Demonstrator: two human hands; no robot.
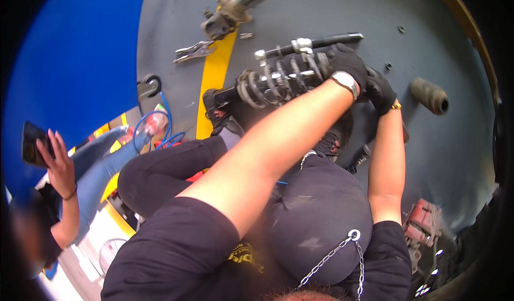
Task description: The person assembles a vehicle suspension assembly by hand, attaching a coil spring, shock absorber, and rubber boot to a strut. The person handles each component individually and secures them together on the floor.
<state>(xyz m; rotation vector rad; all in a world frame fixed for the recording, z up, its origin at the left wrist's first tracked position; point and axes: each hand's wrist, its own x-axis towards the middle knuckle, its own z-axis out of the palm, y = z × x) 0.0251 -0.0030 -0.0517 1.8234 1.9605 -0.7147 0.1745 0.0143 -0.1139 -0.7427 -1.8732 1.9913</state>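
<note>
— Head view first. Where's the coil spring strut (278,79)?

— Lying on its side on the grey floor (321,12), just right of the yellow stripe (214,71), coils black, one end pointing left toward a black shoe (219,105).

— And the hands?

— Both in black gloves. Left hand (348,65) clamped on the right end of the spring, fingers wrapped over the coils, a watch at the wrist. Right hand (379,89) just beside it, touching or nearly so, grip curled shut, though on what exactly cannot be told from here; hidden behind the left one.

— Anything alongside the strut?

— A black-handled tool with a chrome clamp (308,43) lying parallel, just above the spring, seemingly hooked onto the coils. Locking pliers (194,50) on the floor to the upper left, near the stripe. A larger metal part (230,12) straddling the stripe above those.

— Off to the right?

— A dark rubber cylinder (428,95), well apart from the hands. A red tool (423,221) lower down, near the right elbow.

— Left side?

— Another person seated there, one hand (56,164) holding up a dark phone (33,143). A coiled blue hose (160,130) beyond the bent knee.
</note>
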